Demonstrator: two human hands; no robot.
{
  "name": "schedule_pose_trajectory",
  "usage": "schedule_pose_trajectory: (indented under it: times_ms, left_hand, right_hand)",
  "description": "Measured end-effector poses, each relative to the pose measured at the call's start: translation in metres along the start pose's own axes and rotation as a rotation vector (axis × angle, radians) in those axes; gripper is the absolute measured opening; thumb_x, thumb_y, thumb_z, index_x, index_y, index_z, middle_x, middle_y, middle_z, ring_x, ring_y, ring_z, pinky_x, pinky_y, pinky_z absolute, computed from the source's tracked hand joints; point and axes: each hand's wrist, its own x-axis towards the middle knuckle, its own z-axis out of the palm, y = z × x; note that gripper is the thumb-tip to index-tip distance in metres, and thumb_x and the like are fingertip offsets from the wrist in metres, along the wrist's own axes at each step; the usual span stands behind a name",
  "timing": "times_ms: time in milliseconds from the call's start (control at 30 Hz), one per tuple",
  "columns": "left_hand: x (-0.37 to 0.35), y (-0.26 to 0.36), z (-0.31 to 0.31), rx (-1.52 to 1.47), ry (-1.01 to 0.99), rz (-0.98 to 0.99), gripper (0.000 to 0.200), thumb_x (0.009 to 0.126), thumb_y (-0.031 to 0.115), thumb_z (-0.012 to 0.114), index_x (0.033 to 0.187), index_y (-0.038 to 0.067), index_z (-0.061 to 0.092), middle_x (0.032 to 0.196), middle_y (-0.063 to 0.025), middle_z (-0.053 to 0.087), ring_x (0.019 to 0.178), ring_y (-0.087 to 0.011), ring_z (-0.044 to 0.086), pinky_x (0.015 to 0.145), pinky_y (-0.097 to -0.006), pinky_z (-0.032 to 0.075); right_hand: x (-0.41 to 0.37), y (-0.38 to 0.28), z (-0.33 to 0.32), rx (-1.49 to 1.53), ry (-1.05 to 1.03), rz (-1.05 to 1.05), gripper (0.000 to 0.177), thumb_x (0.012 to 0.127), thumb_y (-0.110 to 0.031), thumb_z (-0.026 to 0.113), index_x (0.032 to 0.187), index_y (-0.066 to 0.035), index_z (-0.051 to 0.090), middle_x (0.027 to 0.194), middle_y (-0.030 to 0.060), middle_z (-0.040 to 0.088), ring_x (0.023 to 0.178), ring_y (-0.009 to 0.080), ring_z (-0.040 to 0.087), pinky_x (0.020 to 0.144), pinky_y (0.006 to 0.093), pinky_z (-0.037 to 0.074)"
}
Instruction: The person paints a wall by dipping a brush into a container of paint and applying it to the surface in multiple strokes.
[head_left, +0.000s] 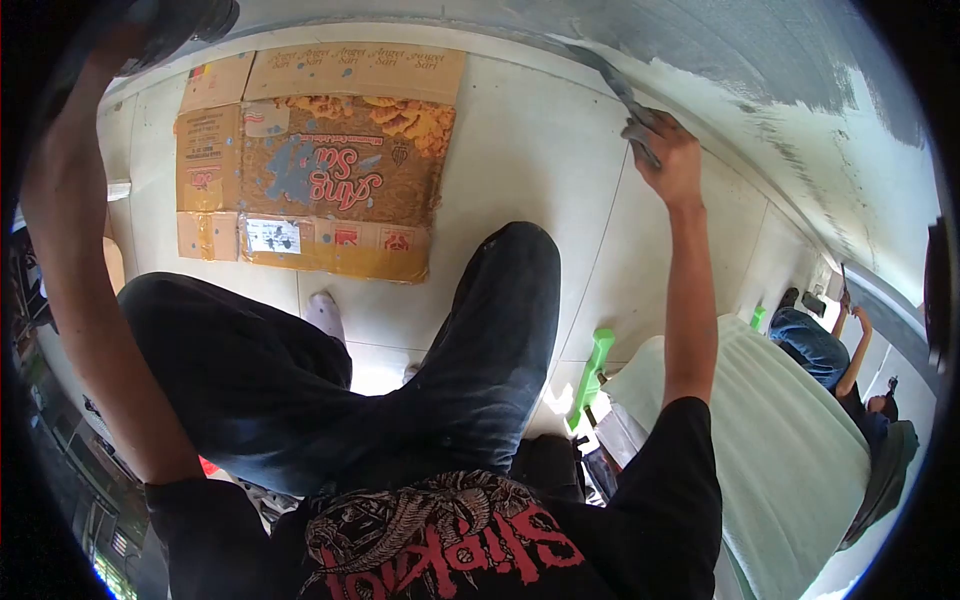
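Observation:
My right hand [668, 155] is closed around a dark, grey-smeared putty knife [622, 90]. Its far end reaches up to the foot of a wall [690, 35] coated in streaky grey. At the upper left, my left hand [118, 48] lies in shadow beside a dark object [180, 25] at the edge of view; its fingers cannot be made out. Between my arms, a flattened cardboard box [340, 180] spotted with grey lies on the pale tiled floor [520, 130].
Right of my knee stands a bright green support [591, 378]. A pale green sheet [760, 450] covers something large at the right. Beyond it, another person [815, 350] has hands near the wall. A pale shoe [325, 315] shows below the cardboard.

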Motion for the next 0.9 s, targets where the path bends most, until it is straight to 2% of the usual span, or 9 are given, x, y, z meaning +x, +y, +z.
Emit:
schedule_pose_trajectory:
  times_ms: [100,167,300,467,567,600,667,833,900]
  left_hand:
    - [0.0,0.005,0.005,-0.13,0.166,0.023,0.06,0.079,0.006,0.081,0.125,-0.007,0.045,0.114,-0.0194,0.062,0.097,-0.025,0.065,0.088,-0.0365,0.058]
    - [0.008,0.045,0.021,0.013,0.303,-0.26,0.058,0.08,0.006,0.08,0.125,-0.008,0.045,0.114,-0.019,0.062,0.097,-0.0249,0.065,0.087,-0.0364,0.057]
    - [-0.008,-0.018,-0.005,-0.156,0.17,-0.009,0.058,0.08,0.006,0.079,0.125,-0.008,0.045,0.115,-0.0189,0.061,0.1,-0.0249,0.064,0.088,-0.037,0.057]
    - [-0.012,-0.014,-0.016,-0.103,0.345,-0.481,0.057,0.082,0.006,0.077,0.126,-0.008,0.044,0.114,-0.0192,0.061,0.101,-0.0252,0.064,0.088,-0.037,0.058]
    - [-0.022,-0.007,-0.021,-0.066,0.457,-0.791,0.057,0.082,0.006,0.076,0.126,-0.008,0.043,0.114,-0.0193,0.061,0.101,-0.0254,0.064,0.088,-0.037,0.058]
    - [-0.019,0.004,-0.013,-0.069,0.459,-0.799,0.057,0.082,0.006,0.076,0.126,-0.008,0.043,0.114,-0.0193,0.061,0.101,-0.0254,0.064,0.088,-0.037,0.058]
    - [0.001,0.037,0.012,-0.205,0.224,-0.245,0.052,0.084,0.005,0.073,0.125,-0.008,0.044,0.113,-0.02,0.061,0.098,-0.0259,0.065,0.087,-0.037,0.058]
    - [0.003,0.042,0.011,-0.055,0.238,-0.286,0.05,0.084,0.004,0.07,0.123,-0.01,0.044,0.11,-0.0209,0.062,0.093,-0.027,0.067,0.087,-0.0373,0.06]
    - [-0.001,0.039,0.007,-0.043,0.231,-0.29,0.049,0.083,0.004,0.07,0.122,-0.011,0.044,0.11,-0.0212,0.062,0.092,-0.0271,0.068,0.086,-0.0377,0.06]
  right_hand:
    - [0.002,-0.007,-0.021,0.024,-0.033,-0.108,0.024,0.066,-0.004,0.072,0.089,-0.013,0.069,0.111,0.0052,0.071,0.106,0.0275,0.065,0.077,0.0388,0.058]
    - [0.023,-0.027,-0.03,0.055,-0.024,-0.178,0.024,0.067,-0.005,0.072,0.089,-0.012,0.068,0.112,0.0049,0.071,0.107,0.0269,0.065,0.077,0.0383,0.058]
    - [0.071,-0.067,0.001,0.115,0.025,-0.311,0.028,0.065,-0.002,0.074,0.091,-0.011,0.069,0.111,0.0074,0.07,0.106,0.028,0.065,0.078,0.0378,0.057]
    - [0.086,-0.061,0.044,0.069,0.0,-0.228,0.03,0.066,-0.003,0.073,0.094,-0.013,0.07,0.111,0.0069,0.07,0.104,0.028,0.064,0.081,0.038,0.056]
    - [0.061,-0.028,0.033,0.094,0.026,-0.181,0.029,0.066,-0.002,0.072,0.093,-0.012,0.07,0.11,0.0074,0.07,0.101,0.0285,0.065,0.082,0.0392,0.055]
    - [0.047,-0.014,0.027,0.068,-0.003,-0.139,0.03,0.065,-0.004,0.073,0.093,-0.013,0.07,0.107,0.0069,0.071,0.101,0.0278,0.065,0.08,0.0398,0.056]
    - [0.02,0.006,0.012,0.036,-0.042,-0.095,0.031,0.063,-0.007,0.073,0.094,-0.014,0.07,0.105,0.0064,0.071,0.102,0.0271,0.064,0.078,0.0405,0.056]
    - [-0.009,0.007,-0.026,-0.008,-0.117,-0.02,0.034,0.061,-0.003,0.073,0.093,-0.015,0.07,0.103,0.0056,0.072,0.101,0.0287,0.065,0.078,0.0408,0.056]
    - [0.002,-0.008,-0.029,0.024,-0.075,-0.098,0.033,0.062,-0.004,0.073,0.093,-0.015,0.07,0.105,0.0052,0.071,0.103,0.0284,0.065,0.078,0.0402,0.056]
